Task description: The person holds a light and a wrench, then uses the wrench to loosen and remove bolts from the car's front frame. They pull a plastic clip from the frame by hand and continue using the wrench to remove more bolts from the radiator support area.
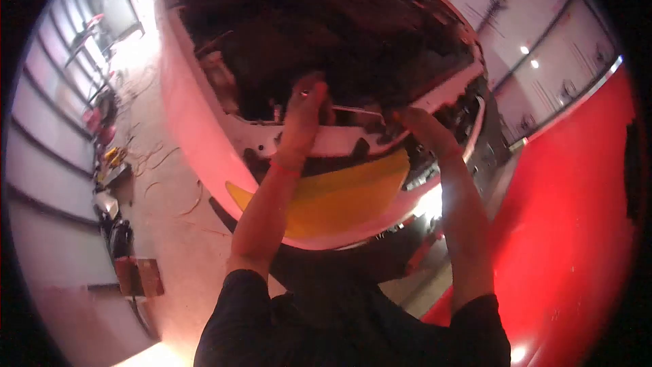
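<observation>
A: Where does the thin pale strip lie?

B: In the gap between the two hands, along the front edge of the engine bay, just behind the pale front beam of the car; I can't tell whether it is loose or built in

A: And the hands?

B: The left hand looks curled, with a small glint on it, but the dim light and blur hide the fingertips; I can't tell how far open it is or whether it has hold of anything. The right hand is bent beside a dark piece, and I can't tell if it grips that

A: How would the strip handle?

B: Probably light and fairly stiff, as it runs nearly straight; any grease in there could make it slick. I'd take it near both ends, so that it doesn't twist

A: What about the dark piece?

B: Harder to judge. If it is plastic, a thin edge could crack, so I'd pinch its thickest part

A: Anything to mind nearby?

B: The yellow panel below the beam looks smooth and likely scratches easily, so it's a poor place to lean
</observation>
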`<state>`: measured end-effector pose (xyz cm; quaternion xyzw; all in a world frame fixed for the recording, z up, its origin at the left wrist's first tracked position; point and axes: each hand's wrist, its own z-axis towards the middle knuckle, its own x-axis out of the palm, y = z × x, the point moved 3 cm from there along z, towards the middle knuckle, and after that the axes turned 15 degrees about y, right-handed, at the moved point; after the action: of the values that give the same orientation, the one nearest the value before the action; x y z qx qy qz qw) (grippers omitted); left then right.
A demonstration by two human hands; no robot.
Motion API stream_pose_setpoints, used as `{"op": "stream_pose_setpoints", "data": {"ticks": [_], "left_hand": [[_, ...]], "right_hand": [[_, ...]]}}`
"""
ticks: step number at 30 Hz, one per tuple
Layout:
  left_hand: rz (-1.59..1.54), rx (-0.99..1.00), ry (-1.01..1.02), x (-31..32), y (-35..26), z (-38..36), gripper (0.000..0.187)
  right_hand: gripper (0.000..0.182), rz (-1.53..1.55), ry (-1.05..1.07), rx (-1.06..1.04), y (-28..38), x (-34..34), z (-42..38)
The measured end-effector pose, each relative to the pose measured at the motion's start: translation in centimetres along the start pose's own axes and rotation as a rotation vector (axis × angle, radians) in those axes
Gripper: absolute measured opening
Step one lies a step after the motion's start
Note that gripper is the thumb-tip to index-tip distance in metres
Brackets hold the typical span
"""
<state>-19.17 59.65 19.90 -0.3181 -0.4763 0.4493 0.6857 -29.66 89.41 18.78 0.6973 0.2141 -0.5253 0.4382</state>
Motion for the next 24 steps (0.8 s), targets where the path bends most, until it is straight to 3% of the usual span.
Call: {"op": "stream_pose_setpoints", "data": {"ticks": [4, 6, 13, 16, 19, 21, 24], "left_hand": [[-0.044, 0.010, -0.120, -0.7, 0.7, 2.1, 0.048], [-0.009, 0.054, -0.235, -1.3, 1.3, 2.8, 0.046], [-0.066, 0.017, -0.417, 0.8, 1.2, 0.7, 0.030], [-0.086, 0.034, -0.441, 1.3, 1.4, -1.0, 0.028], [-0.118, 0.071, -0.452, 1.3, 1.8, -1.0, 0.028], [-0.143, 0.065, -0.479, 1.4, 1.6, -1.0, 0.028], [-0.175, 0.060, -0.449, 1.2, 1.4, -0.2, 0.029]], "right_hand": [[0.025, 0.241, 0.086, -0.077, 4.6, -1.7, 2.9], [0.028, 0.551, 0.125, 0.312, 5.1, -2.6, 3.1], [0.025, 0.535, 0.207, 0.157, 6.4, -3.2, 3.1], [0.029, 0.637, 0.180, 0.039, 5.0, -2.3, 3.8], [0.033, 0.616, 0.091, 0.061, 5.0, -2.3, 3.6], [0.035, 0.793, 0.153, -0.021, 5.9, -2.7, 3.0], [0.034, 0.581, 0.083, 0.072, 5.5, -2.8, 3.3]]}}
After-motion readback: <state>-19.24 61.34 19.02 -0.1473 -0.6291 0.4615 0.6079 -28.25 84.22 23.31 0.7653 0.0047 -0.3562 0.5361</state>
